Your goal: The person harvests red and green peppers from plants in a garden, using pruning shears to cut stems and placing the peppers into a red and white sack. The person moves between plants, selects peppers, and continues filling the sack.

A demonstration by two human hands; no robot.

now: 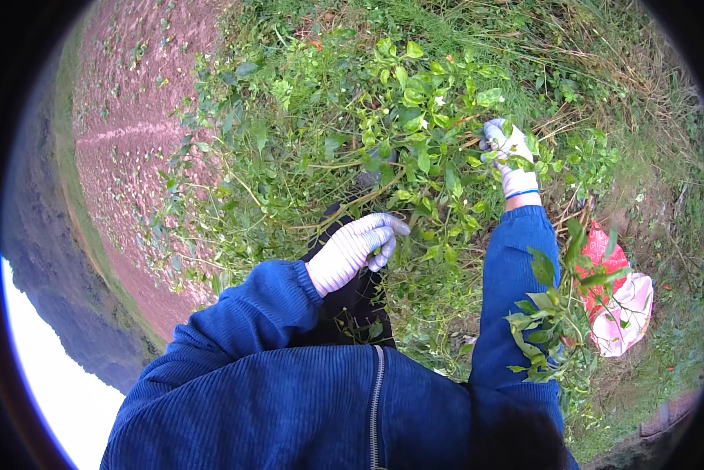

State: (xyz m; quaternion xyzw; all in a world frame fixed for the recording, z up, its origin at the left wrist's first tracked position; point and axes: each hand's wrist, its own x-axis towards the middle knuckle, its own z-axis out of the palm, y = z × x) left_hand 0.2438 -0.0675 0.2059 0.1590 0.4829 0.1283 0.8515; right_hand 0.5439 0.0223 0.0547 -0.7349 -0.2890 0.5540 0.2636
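Observation:
Leafy green pepper-like plants (422, 117) with small white flowers spread before me. My left hand (360, 249), in a white and grey knit glove, hangs over the stems near the middle, fingers bent; whether it holds anything is unclear. My right hand (507, 147), gloved the same way with a blue-edged cuff, reaches into the foliage at the right. Its fingers are curled and partly behind leaves, so its grip cannot be told. A thick, bare branch (357, 202) runs just above my left hand.
A red and pink bag (613, 288) lies on the ground at the right, partly behind a leafy branch (543, 323) near my right sleeve. Dry grass stalks (628, 64) lie at the upper right. A reddish soil field (134, 135) stretches along the left.

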